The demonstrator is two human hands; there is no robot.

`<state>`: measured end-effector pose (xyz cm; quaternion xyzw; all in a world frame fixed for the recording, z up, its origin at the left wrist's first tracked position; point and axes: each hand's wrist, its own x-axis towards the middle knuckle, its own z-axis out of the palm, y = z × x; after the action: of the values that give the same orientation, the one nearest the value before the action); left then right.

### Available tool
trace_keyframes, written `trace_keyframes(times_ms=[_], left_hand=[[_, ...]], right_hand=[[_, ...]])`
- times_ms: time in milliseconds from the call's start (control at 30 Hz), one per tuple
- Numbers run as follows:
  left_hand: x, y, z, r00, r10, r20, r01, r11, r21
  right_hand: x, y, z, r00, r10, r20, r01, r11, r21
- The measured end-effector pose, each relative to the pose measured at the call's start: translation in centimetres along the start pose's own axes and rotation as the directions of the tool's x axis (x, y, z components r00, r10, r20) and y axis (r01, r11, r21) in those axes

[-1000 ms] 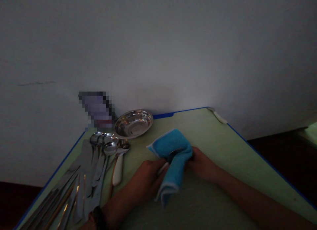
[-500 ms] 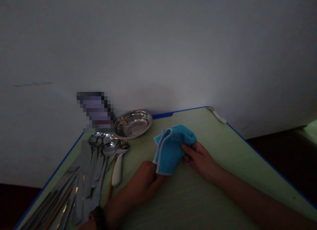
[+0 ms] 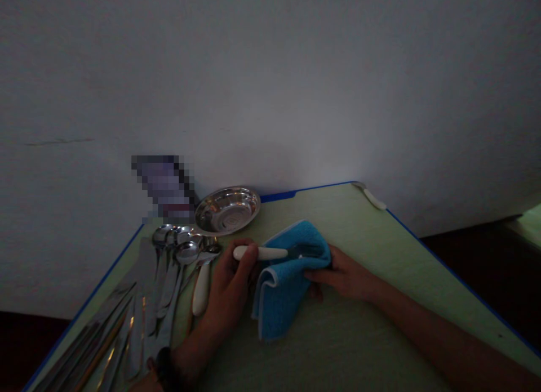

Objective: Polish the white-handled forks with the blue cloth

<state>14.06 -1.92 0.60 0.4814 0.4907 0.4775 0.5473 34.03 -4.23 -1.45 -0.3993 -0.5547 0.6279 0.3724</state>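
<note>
My left hand (image 3: 230, 282) is closed round the white handle of a utensil (image 3: 260, 253), held level above the table. The utensil's metal end disappears into a blue cloth (image 3: 287, 276). My right hand (image 3: 338, 271) grips that cloth, folded over the hidden end. The cloth hangs down to the green table top (image 3: 380, 251).
A row of spoons (image 3: 180, 251), a white-handled utensil (image 3: 200, 288) and other cutlery (image 3: 118, 335) lie at the left. A steel dish (image 3: 227, 209) stands by the wall, next to a blurred-out object (image 3: 164, 186). The table's blue edge (image 3: 443, 262) runs along the right.
My left hand has risen and pulled the white handle out to the left, so it shows now. The cloth has reopened over the utensil's end in my right hand.
</note>
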Motion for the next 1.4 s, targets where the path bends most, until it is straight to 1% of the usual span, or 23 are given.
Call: trace_keyframes(times_ms=[133,200,267,333,400,433,500,600,700,767,867,967,1200,1267,1300,1400], left_hand=[[-0.2,0.0,-0.1,1.000,0.007,0.005,-0.007,0.998,-0.063],[-0.2,-0.1,-0.1,1.000,-0.022,-0.022,0.020,0.997,-0.072],[0.1,0.0,0.0,0.997,-0.061,-0.053,0.054,0.992,-0.115],[0.3,0.1,0.0,0.995,-0.065,-0.072,0.049,0.979,-0.199],[0.5,0.2,0.0,0.997,-0.042,-0.071,0.023,0.966,-0.258],[0.5,0.2,0.0,0.998,-0.028,-0.061,0.011,0.964,-0.266],[0.4,0.0,0.0,1.000,-0.001,-0.017,-0.003,0.971,-0.238],[-0.1,-0.4,-0.1,0.997,0.044,0.069,-0.036,0.993,-0.110],[-0.6,-0.9,-0.1,0.984,0.102,0.149,-0.107,0.994,0.023],[-0.7,-1.0,-0.1,0.975,0.127,0.185,-0.142,0.987,0.072],[-0.8,-0.7,-0.1,0.972,0.127,0.200,-0.153,0.980,0.124],[-0.8,-0.4,0.0,0.974,0.112,0.197,-0.146,0.975,0.170],[-0.7,-0.7,0.1,0.979,0.113,0.169,-0.141,0.977,0.161],[-0.8,-0.9,0.1,0.977,0.122,0.173,-0.149,0.976,0.156],[-0.7,-0.9,0.0,0.976,0.128,0.179,-0.156,0.976,0.152],[-0.6,-0.9,0.0,0.976,0.126,0.177,-0.151,0.979,0.135]], right_hand=[[-0.1,-0.1,0.5,0.984,-0.128,-0.128,0.130,0.992,0.004],[-0.1,-0.2,0.9,0.973,-0.139,-0.183,0.142,0.990,0.002],[0.1,-0.1,1.1,0.959,-0.083,-0.272,0.094,0.995,0.026],[0.3,0.1,0.9,0.927,0.009,-0.374,0.037,0.993,0.115],[0.4,0.2,0.7,0.907,0.046,-0.419,0.046,0.977,0.206],[0.5,0.3,0.5,0.910,0.030,-0.413,0.069,0.973,0.222],[0.4,0.2,0.3,0.935,-0.025,-0.354,0.092,0.980,0.174],[0.1,-0.2,0.4,0.977,-0.044,-0.208,0.035,0.998,-0.046],[-0.1,-0.6,0.6,0.994,-0.073,-0.077,0.045,0.949,-0.313],[-0.1,-0.7,0.5,0.997,-0.068,-0.032,0.049,0.913,-0.406],[-0.1,-0.8,0.4,1.000,-0.026,-0.017,0.017,0.908,-0.418],[-0.1,-0.9,0.3,1.000,-0.013,-0.018,0.004,0.900,-0.437],[-0.1,-0.9,0.4,0.998,-0.055,-0.017,0.039,0.866,-0.498],[-0.1,-0.9,0.1,0.999,-0.043,0.008,0.043,0.893,-0.448],[-0.1,-0.9,-0.1,0.999,-0.032,0.035,0.043,0.918,-0.393],[-0.1,-0.9,-0.9,0.989,0.014,0.150,0.010,0.987,-0.160]])
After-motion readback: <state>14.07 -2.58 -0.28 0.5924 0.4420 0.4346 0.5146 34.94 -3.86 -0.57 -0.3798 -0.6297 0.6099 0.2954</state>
